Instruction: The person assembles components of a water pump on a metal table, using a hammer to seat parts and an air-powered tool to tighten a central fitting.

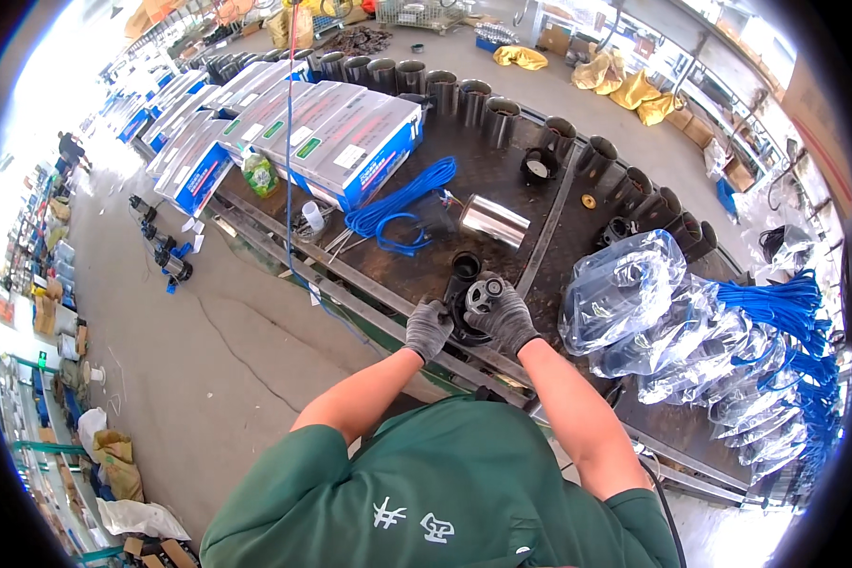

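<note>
While you stand at the dark workbench (488,170), take the shiny steel cylinder (495,221) lying on its side as your mark: the black housing (465,266) sits on your side of it, a little to its left, with its round socket facing up and its wider body nearer you. Your right hand (508,322), gloved in grey, is wrapped around a round metal part (484,296) with holes in its face, nearer you than the cylinder and over the housing; whether that part rests on the housing or is held just above it, I cannot tell. Your left hand (429,330), gloved too, has its fingers curled at the housing's left side, toward you and left of the cylinder, though I cannot tell how tightly it grips. Judging by looks, the metal part should be dense for its size, hard and unyielding, and its smooth rim could slide in fabric gloves, so take it around the outer rim, thumb opposite fingers, clear of the holes. The housing looks stiff and probably lighter, liable to turn if pushed off-centre; steady it low on the wide body rather than by the socket. Right of the cylinder, the plastic-wrapped parts (625,293) look slick and loose-skinned, while the blue cable (431,185) to its left seems springy and light
</note>
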`<state>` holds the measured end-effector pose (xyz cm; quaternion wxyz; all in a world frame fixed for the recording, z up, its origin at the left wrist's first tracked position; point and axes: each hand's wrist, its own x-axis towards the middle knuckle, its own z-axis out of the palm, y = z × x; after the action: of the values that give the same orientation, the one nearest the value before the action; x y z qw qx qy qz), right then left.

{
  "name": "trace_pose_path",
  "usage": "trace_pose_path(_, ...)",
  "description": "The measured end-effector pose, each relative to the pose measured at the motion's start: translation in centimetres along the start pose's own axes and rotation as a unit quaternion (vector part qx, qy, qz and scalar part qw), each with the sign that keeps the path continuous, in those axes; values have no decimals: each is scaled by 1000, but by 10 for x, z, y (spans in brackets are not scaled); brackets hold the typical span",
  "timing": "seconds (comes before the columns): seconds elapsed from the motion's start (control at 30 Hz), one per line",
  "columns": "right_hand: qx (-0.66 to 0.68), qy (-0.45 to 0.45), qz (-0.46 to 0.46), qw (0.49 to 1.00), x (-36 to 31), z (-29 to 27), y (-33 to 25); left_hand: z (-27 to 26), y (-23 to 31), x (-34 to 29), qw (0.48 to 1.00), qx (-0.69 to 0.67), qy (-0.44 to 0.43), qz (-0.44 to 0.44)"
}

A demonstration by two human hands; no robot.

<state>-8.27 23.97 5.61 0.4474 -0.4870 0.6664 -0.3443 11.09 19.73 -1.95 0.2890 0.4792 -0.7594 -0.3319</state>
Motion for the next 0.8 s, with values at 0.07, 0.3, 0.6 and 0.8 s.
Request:
trace_pose_path(0.07, 10, 3, 0, 1000, 5, 0, 8, 0, -4, 0, 999, -30, -15, -6)
trace_pose_path(0.3, -51, -3, -16, 999, -5, -3, 1, -4, -4, -1, 999, -47, -12, 19)
trace_pose_path(0.6, -114, -42, 24, 992, -7, -6, -7, -1, -5, -8, 998, -46, -40, -19)
trace_pose_path(0.8, -152, -6, -9, 988, -19, -9, -27, -7, 4, -3, 998, -46, -37, -8)
